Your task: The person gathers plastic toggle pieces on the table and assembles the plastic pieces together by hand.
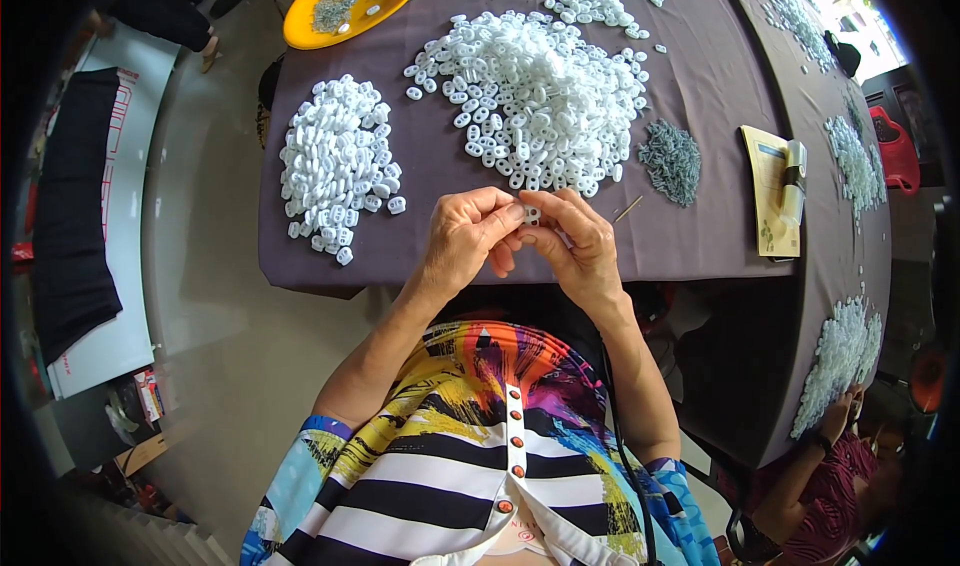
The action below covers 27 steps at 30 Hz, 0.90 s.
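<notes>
My right hand (578, 248) is closed on a small white oval piece with two holes (531, 216), gripped between thumb and fingers above the table's near edge. My left hand (468, 230) meets it there, thumb and forefinger pinched together against the piece's left side; what they hold, if anything, is too small to make out. Beyond my hands lies a big heap of the same white two-holed pieces (545, 86). Left of it sits a smaller pile of white pieces with dark marks in them (335, 156). Small grey parts (671, 162) form a mound on the right.
A thin stick (629, 208) lies right of my hand. An orange plate (300, 16) with small bits stands far left. A yellow booklet (768, 181) lies under a clear cylinder (793, 191). At the right, another person's hand (838, 414) touches a white pile (842, 356).
</notes>
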Motion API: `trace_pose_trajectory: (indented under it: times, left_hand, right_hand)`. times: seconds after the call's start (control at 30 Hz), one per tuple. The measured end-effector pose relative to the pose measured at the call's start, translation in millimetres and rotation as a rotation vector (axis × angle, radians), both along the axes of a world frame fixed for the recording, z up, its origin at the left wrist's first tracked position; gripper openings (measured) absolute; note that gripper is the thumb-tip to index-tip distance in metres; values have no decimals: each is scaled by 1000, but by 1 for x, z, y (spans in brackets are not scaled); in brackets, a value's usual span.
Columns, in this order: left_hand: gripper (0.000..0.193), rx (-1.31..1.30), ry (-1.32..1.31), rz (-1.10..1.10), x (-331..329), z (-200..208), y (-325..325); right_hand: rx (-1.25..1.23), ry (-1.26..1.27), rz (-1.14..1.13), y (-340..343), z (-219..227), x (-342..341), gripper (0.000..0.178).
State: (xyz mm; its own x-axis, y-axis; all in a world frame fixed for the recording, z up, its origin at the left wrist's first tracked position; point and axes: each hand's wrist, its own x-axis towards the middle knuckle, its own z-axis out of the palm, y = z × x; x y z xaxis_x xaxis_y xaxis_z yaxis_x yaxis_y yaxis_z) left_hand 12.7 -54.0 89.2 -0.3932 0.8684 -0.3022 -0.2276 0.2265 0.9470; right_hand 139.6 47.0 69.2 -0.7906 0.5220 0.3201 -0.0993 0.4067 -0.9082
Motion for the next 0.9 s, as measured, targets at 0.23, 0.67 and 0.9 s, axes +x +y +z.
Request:
trace_pose_trajectory:
  times: [0.23,0.67,0.9]
  left_hand:
    - [24,-6,0,-31,1,7,-2]
    - [24,-3,-46,-37,6,4,-1]
    - [27,49,-173,-34,8,4,-3]
  right_hand:
    - [53,22,-2,-1,0,3,29]
    - [55,84,-46,-3,-8,5,27]
    - [119,96,-66,-4,-7,6,25]
